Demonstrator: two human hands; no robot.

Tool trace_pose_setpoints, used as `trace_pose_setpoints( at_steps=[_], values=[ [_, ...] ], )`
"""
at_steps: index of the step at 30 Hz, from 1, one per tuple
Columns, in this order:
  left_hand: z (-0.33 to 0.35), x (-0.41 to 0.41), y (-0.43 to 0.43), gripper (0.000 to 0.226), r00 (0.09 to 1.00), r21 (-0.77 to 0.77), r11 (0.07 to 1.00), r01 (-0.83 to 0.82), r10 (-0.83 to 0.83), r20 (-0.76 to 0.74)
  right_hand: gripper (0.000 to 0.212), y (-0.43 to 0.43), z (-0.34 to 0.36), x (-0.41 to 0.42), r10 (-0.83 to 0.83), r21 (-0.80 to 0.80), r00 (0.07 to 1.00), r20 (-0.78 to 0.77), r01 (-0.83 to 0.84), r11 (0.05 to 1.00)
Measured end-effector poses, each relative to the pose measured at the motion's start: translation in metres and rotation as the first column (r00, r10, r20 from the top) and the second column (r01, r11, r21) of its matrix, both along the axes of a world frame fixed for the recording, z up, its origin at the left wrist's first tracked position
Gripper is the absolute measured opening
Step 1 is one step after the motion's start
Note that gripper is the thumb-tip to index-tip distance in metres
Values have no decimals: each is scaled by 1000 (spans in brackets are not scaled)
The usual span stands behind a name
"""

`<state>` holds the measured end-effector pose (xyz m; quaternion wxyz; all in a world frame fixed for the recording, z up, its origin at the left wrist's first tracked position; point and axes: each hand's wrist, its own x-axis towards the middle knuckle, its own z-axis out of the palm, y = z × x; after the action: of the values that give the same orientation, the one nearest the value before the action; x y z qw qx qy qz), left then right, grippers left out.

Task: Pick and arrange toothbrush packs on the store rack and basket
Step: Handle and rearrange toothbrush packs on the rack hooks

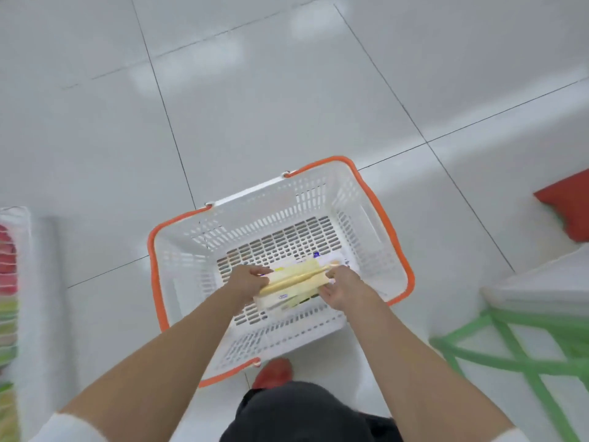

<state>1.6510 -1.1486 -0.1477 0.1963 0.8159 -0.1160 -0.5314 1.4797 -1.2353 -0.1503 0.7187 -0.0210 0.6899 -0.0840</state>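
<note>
Toothbrush packs (296,282) held two-handed, low inside the basket (366,218).
Left grip (247,279) and right grip (342,288) each clamp one end of the stack, probably so the loose packs stay squared as one bundle; basket stands on the tiled floor (287,90), hence the downward reach.

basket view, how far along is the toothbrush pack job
Done: some white packs seem to lie in the basket. In hand: the left hand and right hand grip a yellow bundle over them. Left: settling that bundle; rack progress is not visible.
</note>
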Motion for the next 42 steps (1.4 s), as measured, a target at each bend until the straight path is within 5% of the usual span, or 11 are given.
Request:
trace_pose_setpoints(
  at_steps=[5,10,14,20,27,34,42],
  values=[
    [-122,2,16,29,998,67,997,49,-51,23,11,-19,-106,-2,31,57,998,-61,-27,998],
    [-132,-6,32,30,996,55,997,-54,49,80,10,-27,-108,-9,-74,-65,996,40,77,995],
    [-44,-15,9,26,999,8,1000,24,-24,46,13,-20,-22,-17,-140,-157,986,94,153,976],
    [213,-54,-40,36,995,-99,995,-29,19,-95,15,8,207,-54,-280,-186,952,123,299,936],
    [464,-138,-24,28,956,-121,966,229,-246,-160,14,73,450,-137,-536,-284,832,143,553,783],
    [557,-244,-30,22,830,-311,853,418,-498,-251,1,130,537,-217,-719,-424,680,145,699,576],
    [594,-358,-5,17,686,-533,666,521,-699,-202,17,170,579,-280,-794,-592,603,77,668,450]
  ],
)
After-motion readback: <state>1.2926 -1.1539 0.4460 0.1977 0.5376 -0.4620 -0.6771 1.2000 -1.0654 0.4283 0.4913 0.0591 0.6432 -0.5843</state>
